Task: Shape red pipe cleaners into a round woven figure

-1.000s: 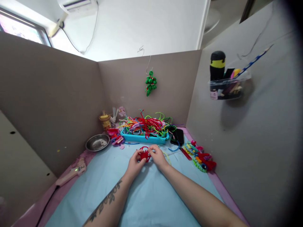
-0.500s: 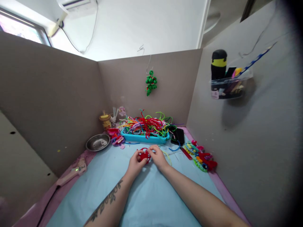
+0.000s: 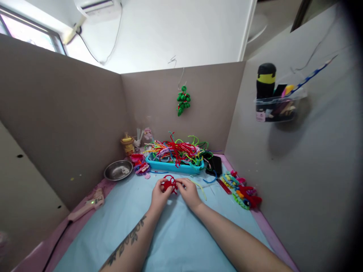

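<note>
A small red piece of bent pipe cleaners [image 3: 169, 184] with open loops is held above the blue cloth [image 3: 176, 238]. My left hand [image 3: 160, 193] pinches its left side between thumb and fingers. On the other side, the fingertips of my right hand [image 3: 187, 192] are closed on the edge of the same piece. Just beyond both hands stands a turquoise tray [image 3: 172, 167], heaped with pipe cleaners [image 3: 177, 149] in many colours. A yellow-green pipe cleaner [image 3: 201, 187] lies right of my right hand.
A metal bowl [image 3: 118, 170] with small white bits and a pink glue gun [image 3: 90, 204] lie left. On the right are a black phone [image 3: 214, 165] and finished colourful pieces [image 3: 241, 190]. A clear bin [image 3: 278, 109] hangs on the right panel, a green ornament [image 3: 183, 101] at the back.
My right hand has lowered slightly, and the red piece has turned so that its loops show more between the hands. The whole view has shifted a little.
</note>
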`<state>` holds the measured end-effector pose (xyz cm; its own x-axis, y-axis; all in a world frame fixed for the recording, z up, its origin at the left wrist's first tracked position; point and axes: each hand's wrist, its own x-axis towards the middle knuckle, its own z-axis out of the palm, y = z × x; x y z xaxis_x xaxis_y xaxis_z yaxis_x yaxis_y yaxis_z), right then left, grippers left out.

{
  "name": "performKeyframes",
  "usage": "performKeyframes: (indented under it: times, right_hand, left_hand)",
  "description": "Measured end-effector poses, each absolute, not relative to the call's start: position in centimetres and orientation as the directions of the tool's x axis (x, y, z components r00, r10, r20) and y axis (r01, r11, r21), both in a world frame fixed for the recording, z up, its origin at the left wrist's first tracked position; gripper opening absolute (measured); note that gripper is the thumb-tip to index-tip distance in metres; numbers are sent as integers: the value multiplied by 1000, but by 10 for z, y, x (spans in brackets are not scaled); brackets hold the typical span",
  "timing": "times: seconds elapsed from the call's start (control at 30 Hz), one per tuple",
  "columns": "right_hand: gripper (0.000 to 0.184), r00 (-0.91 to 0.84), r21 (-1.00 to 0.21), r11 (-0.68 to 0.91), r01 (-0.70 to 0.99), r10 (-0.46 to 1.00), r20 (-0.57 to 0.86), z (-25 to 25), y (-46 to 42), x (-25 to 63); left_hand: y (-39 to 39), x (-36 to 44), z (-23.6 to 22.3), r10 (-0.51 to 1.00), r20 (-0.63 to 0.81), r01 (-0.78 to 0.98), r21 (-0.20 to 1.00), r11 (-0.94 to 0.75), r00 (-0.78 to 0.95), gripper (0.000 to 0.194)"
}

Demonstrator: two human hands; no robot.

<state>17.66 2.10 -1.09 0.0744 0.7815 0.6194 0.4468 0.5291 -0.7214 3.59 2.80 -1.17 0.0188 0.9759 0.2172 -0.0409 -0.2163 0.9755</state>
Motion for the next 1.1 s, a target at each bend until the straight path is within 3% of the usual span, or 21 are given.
performKeyframes:
  times: [0.2, 0.4, 0.57, 0.73, 1.1]
  right_hand:
    - [20, 51, -765, 493, 414, 827, 561, -15, 24, 178]
    - [21, -41, -726, 541, 424, 812, 582, -14, 23, 174]
    - [18, 25, -739, 501, 450, 820, 571, -11, 19, 173]
    - [18, -29, -689, 553, 469, 789, 613, -8, 16, 174]
    - [21, -125, -628, 574, 525, 782, 611, -5, 18, 175]
  left_hand:
    - [27, 36, -14, 962, 257, -52, 966, -253, 91, 37]
    - [26, 35, -14, 950, 292, -61, 956, -286, 111, 37]
    - [27, 36, -14, 955, 268, -139, 958, -251, 124, 37]
    - [26, 37, -11, 959, 237, -213, 956, -203, 152, 40]
    - [24, 36, -11, 953, 249, -174, 960, -219, 174, 39]
